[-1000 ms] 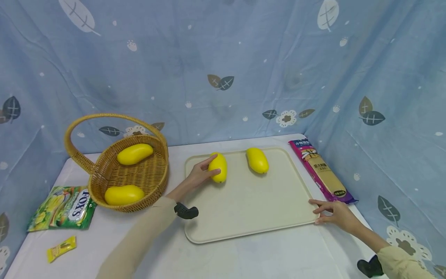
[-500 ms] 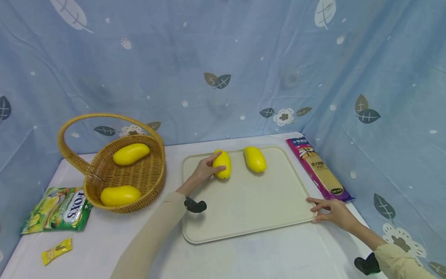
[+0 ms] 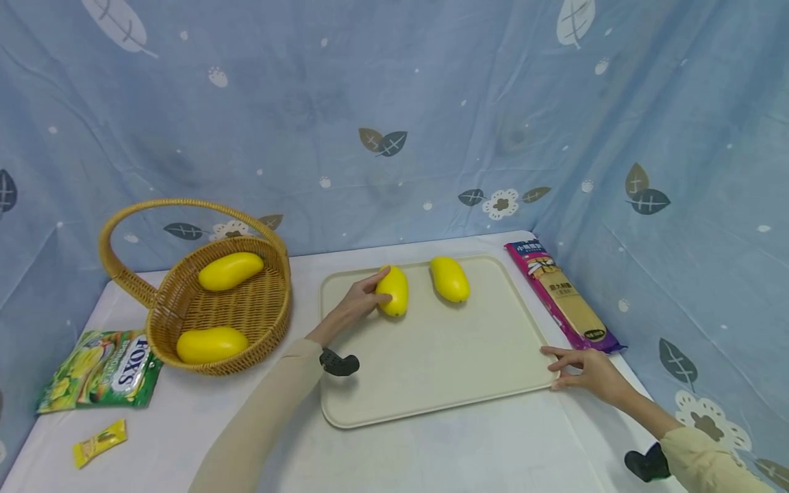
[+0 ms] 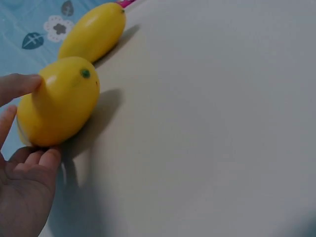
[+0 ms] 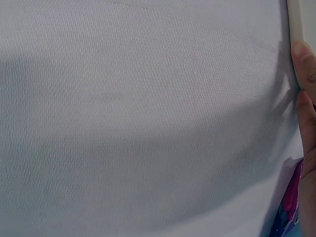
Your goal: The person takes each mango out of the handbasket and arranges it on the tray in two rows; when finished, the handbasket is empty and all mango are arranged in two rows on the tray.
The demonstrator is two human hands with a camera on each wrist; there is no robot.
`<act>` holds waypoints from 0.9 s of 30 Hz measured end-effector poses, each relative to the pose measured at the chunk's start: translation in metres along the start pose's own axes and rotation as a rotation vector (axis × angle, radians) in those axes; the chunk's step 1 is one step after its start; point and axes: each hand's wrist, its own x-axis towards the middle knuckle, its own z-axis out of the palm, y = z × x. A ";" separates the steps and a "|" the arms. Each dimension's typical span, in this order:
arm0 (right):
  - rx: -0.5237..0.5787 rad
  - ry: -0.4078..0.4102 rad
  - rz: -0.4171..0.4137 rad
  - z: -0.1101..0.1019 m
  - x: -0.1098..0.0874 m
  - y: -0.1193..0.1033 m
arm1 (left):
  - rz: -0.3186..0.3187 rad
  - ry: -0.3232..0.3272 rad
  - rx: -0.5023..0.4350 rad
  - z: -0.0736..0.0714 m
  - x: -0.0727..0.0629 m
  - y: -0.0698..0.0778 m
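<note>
On the beige tray [image 3: 431, 356], my left hand [image 3: 357, 301] holds a yellow mango [image 3: 396, 291] between thumb and fingers, near the tray's far left. The left wrist view shows that mango [image 4: 64, 101] close up, with fingers of my left hand [image 4: 24, 197] above and below it. A second mango [image 3: 450, 279] lies on the tray just to its right. At the tray's near right corner, my right hand [image 3: 592, 376] grips the rim with thumb and fingertips. In the right wrist view, fingertips [image 5: 302, 54] meet the tray's rim [image 5: 295, 19].
A wicker basket [image 3: 280, 322] with a tall handle stands left of the tray, with two mangoes [image 3: 231, 271] inside. Beside it lie a green FOX'S candy bag [image 3: 98, 370] and a small yellow packet [image 3: 100, 443]. A purple noodle pack [image 3: 564, 296] lies along the tray's right side.
My left hand and its mango have shifted slightly right along the tray, nearer the second mango. My right hand stays at the tray corner. The head view has shifted a little.
</note>
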 end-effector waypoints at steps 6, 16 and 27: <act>-0.003 -0.006 0.001 0.000 0.000 -0.002 | 0.053 -0.030 -0.045 -0.001 0.000 -0.005; -0.006 -0.009 0.009 0.000 0.001 -0.002 | 0.088 0.000 -0.072 -0.003 0.000 -0.005; -0.025 0.008 0.001 0.001 0.001 -0.001 | 0.092 0.038 -0.103 -0.007 0.002 -0.009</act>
